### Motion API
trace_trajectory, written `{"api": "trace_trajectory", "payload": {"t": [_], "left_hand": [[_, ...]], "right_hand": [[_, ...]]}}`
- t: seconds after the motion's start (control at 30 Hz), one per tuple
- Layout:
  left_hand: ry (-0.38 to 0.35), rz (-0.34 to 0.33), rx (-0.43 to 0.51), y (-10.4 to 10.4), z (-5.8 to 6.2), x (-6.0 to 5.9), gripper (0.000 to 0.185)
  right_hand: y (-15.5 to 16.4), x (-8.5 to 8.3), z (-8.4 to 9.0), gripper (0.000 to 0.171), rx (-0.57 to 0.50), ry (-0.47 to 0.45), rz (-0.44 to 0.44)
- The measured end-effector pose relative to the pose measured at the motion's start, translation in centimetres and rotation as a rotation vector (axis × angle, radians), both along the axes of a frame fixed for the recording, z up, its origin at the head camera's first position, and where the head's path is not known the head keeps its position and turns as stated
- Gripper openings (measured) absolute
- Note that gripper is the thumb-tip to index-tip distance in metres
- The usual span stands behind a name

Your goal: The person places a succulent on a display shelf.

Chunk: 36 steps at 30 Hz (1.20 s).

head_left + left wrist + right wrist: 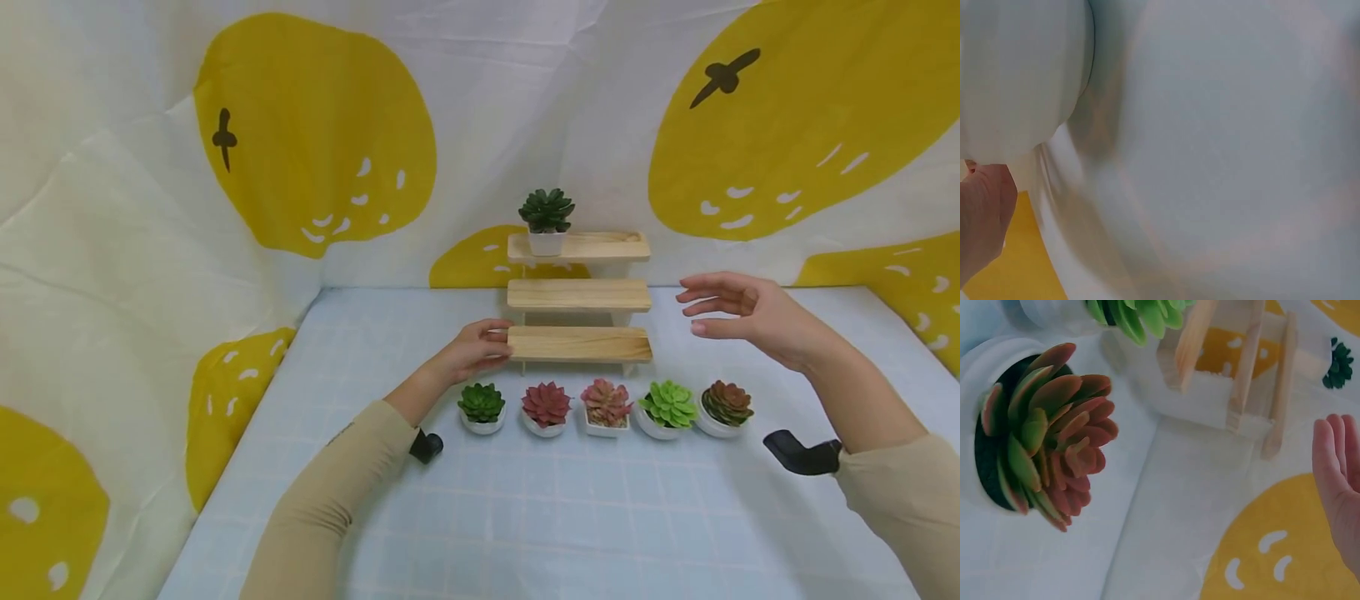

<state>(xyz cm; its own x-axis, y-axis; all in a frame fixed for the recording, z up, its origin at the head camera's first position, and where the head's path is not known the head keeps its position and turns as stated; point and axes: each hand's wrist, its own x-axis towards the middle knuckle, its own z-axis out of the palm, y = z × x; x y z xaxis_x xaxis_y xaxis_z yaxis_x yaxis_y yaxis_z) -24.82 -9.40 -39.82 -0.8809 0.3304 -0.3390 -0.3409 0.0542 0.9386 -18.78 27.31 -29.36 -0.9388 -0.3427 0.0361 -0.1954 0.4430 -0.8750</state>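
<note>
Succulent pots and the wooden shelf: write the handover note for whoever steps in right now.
Left hand: fingers on the left end of the bottom step, holding no pot.
Right hand: open, in the air right of the wooden shelf.
Done: one dark green succulent stands on the top step.
Left: five pots in a row in front, from the green one to the brown-red one. Middle and bottom steps hold nothing.

Between the hands, the stepped shelf [578,296] is pale bare wood, matt, its grain showing. The pots [657,425] just in front of the hands look like glossy white ceramic or plastic; their succulents [1054,431] have smooth, waxy, plastic-looking leaves. Under the hands the desk [525,517] wears a matt light-blue checked cloth. Behind them hangs creased, matt cloth [315,158] printed with yellow fruit.
</note>
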Motion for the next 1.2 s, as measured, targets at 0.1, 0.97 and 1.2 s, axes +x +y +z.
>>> {"api": "trace_trajectory", "payload": {"t": [0.1,0.97,1.2], "left_hand": [[0.002,-0.002,0.007,0.0,0.0,0.0,0.052],[0.005,-0.018,-0.005,0.1,0.1,-0.2,0.051],[0.007,-0.012,-0.014,0.0,0.1,0.0,0.052]], "right_hand": [[0.7,0.4,-0.6,0.048,0.018,-0.003,0.007],[5.9,3.2,-5.1,0.048,0.093,-0.039,0.026],[7.0,4.2,-6.9,0.048,0.089,-0.067,0.015]]}}
